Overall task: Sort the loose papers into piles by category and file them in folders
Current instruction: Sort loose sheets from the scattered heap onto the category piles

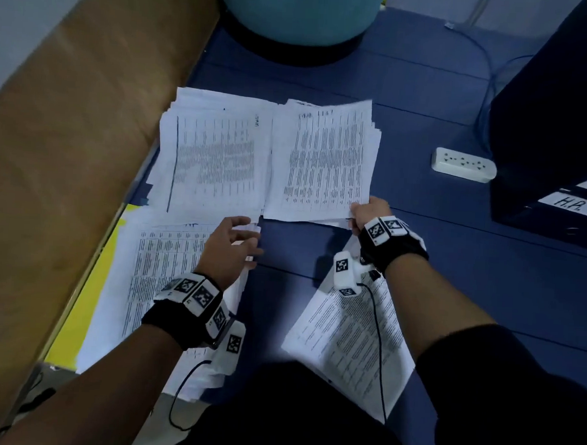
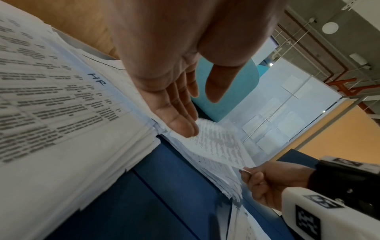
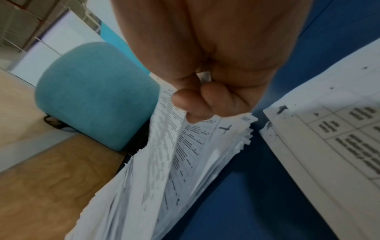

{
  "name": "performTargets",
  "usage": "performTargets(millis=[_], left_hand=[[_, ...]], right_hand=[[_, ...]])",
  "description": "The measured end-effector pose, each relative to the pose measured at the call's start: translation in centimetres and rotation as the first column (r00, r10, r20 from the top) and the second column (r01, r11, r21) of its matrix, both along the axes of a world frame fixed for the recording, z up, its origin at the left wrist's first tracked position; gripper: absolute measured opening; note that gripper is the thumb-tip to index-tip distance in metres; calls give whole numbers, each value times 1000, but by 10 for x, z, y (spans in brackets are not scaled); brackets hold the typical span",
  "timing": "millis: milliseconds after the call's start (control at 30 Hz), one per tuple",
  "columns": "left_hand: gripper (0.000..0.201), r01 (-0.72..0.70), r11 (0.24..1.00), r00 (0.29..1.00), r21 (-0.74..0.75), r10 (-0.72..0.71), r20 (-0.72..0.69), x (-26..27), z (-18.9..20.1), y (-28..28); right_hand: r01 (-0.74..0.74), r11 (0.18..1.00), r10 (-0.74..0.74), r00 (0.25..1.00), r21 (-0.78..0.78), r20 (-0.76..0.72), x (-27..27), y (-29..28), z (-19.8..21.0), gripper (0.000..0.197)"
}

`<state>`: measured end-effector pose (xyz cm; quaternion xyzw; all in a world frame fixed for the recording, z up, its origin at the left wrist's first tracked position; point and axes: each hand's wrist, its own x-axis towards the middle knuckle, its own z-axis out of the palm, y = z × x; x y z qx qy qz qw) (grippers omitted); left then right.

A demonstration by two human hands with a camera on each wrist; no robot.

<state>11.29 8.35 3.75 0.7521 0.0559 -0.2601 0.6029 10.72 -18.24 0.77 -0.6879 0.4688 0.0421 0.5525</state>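
Several piles of printed sheets lie on a blue floor. My right hand (image 1: 365,213) pinches the near right corner of the top sheet (image 1: 321,163) of the far right pile (image 3: 205,146), lifted slightly off it. My left hand (image 1: 237,240) hovers open, fingers spread, over the far right corner of the near left pile (image 1: 162,270), marked "HR" (image 2: 97,79). A far left pile (image 1: 217,155) lies beside the right one. Another sheet stack (image 1: 344,339) lies near me under my right forearm. Dark binders labelled "H.R." (image 1: 568,204) stand at the right.
A wooden panel (image 1: 70,145) runs along the left. A teal round stool (image 1: 301,10) stands at the back. A white power strip (image 1: 463,164) and cables lie at the right. A yellow folder (image 1: 83,314) sticks out under the near left pile.
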Motion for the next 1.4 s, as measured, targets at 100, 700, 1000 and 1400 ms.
performTargets(millis=[100,700,1000,1400], left_hand=[[26,21,1000,1000,10,-21,5,1,-1,3],[38,445,819,885,362,-464,-38,-78,-49,-95],[42,300,780,926,549,-376,28,-119,-47,-125],[22,277,892,875,357,-388,288,-149,16,-132]], right_hand=[[7,999,-5,999,44,-35,8,2,-6,45],[-209,962,118,900,-177,-419,-228,-53,5,30],[-310,931,184,852,-191,-490,-236,-31,-24,43],[-18,995,21,999,94,-34,-278,-76,-32,45]])
